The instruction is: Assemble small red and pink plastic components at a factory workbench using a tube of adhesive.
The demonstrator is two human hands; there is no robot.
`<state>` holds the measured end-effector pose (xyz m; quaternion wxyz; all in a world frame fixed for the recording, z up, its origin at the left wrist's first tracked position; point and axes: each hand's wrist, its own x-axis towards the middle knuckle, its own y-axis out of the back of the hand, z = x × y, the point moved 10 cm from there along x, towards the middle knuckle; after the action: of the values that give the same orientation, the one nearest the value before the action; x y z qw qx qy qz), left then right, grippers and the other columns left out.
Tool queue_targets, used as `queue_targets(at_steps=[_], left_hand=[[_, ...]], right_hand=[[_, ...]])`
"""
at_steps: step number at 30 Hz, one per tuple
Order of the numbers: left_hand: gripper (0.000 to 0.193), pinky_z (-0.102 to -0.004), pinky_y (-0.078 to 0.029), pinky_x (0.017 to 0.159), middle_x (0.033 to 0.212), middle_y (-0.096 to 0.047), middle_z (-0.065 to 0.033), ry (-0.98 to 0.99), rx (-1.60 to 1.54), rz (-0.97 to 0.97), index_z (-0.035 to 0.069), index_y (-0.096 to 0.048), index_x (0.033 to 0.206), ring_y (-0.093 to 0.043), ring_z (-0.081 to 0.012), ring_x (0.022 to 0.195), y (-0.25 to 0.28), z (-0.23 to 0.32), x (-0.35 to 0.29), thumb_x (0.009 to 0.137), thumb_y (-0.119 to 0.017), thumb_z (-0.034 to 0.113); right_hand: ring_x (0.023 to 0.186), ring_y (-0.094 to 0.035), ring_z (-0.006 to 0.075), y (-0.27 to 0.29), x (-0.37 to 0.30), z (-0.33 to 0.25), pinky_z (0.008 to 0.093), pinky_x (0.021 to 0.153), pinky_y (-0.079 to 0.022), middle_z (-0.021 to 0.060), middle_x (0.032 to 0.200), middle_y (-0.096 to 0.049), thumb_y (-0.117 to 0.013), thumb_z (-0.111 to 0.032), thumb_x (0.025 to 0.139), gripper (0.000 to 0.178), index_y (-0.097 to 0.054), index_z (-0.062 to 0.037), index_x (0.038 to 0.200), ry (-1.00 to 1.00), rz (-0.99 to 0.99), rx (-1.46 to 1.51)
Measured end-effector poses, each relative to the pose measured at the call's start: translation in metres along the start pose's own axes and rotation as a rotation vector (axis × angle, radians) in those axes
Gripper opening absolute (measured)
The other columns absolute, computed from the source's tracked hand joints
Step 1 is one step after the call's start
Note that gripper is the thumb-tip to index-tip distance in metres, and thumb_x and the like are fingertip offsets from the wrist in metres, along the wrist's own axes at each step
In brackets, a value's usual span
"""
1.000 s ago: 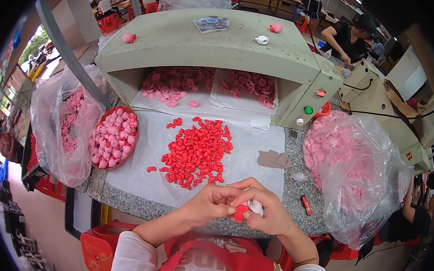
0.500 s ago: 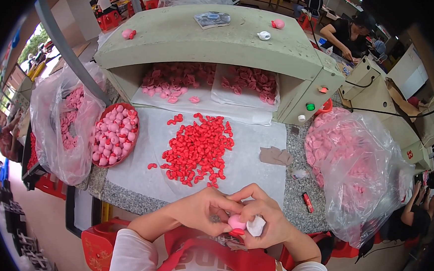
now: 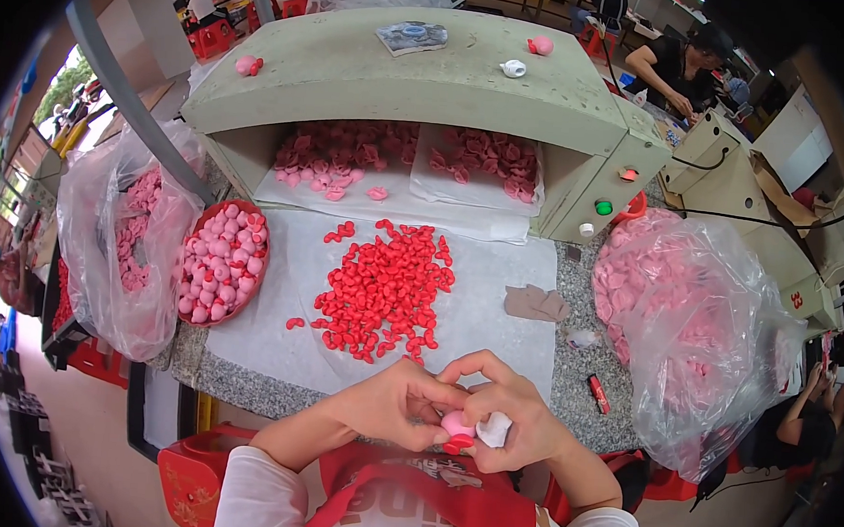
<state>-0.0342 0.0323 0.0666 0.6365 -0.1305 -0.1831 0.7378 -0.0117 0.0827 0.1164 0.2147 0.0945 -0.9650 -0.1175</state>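
Both hands close together at the near edge of the table, over the chest; left hand [image 3: 389,402] with fingers curled, thumb and fingertips pinching a small pink piece [image 3: 457,424] from the left side; right hand [image 3: 514,419] with fingers bent around the same pink piece and around a white piece [image 3: 495,428] just beside it, forefinger arched over the top; a small red part [image 3: 458,443] touching the underside of the pink piece, between both thumbs. Just beyond the hands, a pile of red parts [image 3: 382,290] spread on a white sheet [image 3: 497,297]; to the left of the pile, a red bowl [image 3: 223,261] full of pink pieces; further left, a clear bag [image 3: 123,245] with more pink pieces; to the right, another clear bag [image 3: 689,318], also full; behind the pile, a pale green machine [image 3: 395,78] with pink pieces lying in its opening; a red marker [image 3: 598,393] on the stone surface, near the right hand.
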Motion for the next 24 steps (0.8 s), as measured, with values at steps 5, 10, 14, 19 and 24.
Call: queue_targets(at_steps=[5,10,14,19,24], left_hand=[[0.041,-0.0198,-0.047,0.066,0.090,-0.060,-0.0061,0.022,-0.026,0.015,-0.005,-0.055,0.111,-0.055,-0.0061,0.077,0.001,-0.003,0.001,0.070,-0.056,-0.009],[0.041,-0.0198,-0.046,0.068,0.091,-0.060,-0.0069,0.068,-0.039,0.049,-0.006,-0.054,0.111,-0.055,-0.0064,0.080,0.004,-0.008,0.001,0.070,-0.056,-0.009],[0.040,-0.0206,-0.047,0.068,0.093,-0.060,-0.0079,0.070,-0.103,0.063,-0.007,-0.054,0.111,-0.056,-0.0079,0.081,0.006,-0.011,0.004,0.071,-0.056,-0.009],[0.034,-0.0268,-0.051,0.070,0.094,-0.061,-0.0134,0.155,-0.263,0.211,-0.007,-0.053,0.110,-0.062,-0.0173,0.081,0.020,-0.026,0.014,0.076,-0.054,-0.004],[0.026,-0.0282,-0.052,0.074,0.091,-0.061,-0.0152,0.175,-0.560,0.326,-0.005,-0.055,0.103,-0.063,-0.0208,0.078,0.036,-0.051,0.023,0.080,-0.052,0.007]], right_hand=[[0.086,-0.056,0.0279,0.000,0.000,0.000,0.0297,0.064,-0.048,0.0213,0.104,-0.050,-0.062,-0.001,0.055,0.028,-0.049,-0.0101,0.078,0.018,-0.006,-0.011],[0.088,-0.056,0.0281,0.002,0.000,0.005,0.0300,0.065,-0.048,0.0215,0.104,-0.050,-0.062,-0.001,0.054,0.028,-0.049,-0.0097,0.078,0.006,-0.005,0.008],[0.092,-0.055,0.0276,0.004,-0.001,0.016,0.0314,0.071,-0.046,0.0219,0.104,-0.050,-0.063,-0.001,0.056,0.029,-0.048,-0.0095,0.079,-0.032,-0.014,0.056],[0.091,-0.054,0.0236,0.011,-0.003,0.052,0.0316,0.075,-0.043,0.0200,0.105,-0.051,-0.063,-0.006,0.064,0.025,-0.046,-0.0082,0.081,-0.188,0.048,0.222],[0.060,-0.056,0.0141,0.009,-0.013,0.104,0.0221,0.042,-0.043,0.0183,0.102,-0.054,-0.059,-0.011,0.066,0.023,-0.044,-0.0079,0.083,-0.577,0.160,0.677]])
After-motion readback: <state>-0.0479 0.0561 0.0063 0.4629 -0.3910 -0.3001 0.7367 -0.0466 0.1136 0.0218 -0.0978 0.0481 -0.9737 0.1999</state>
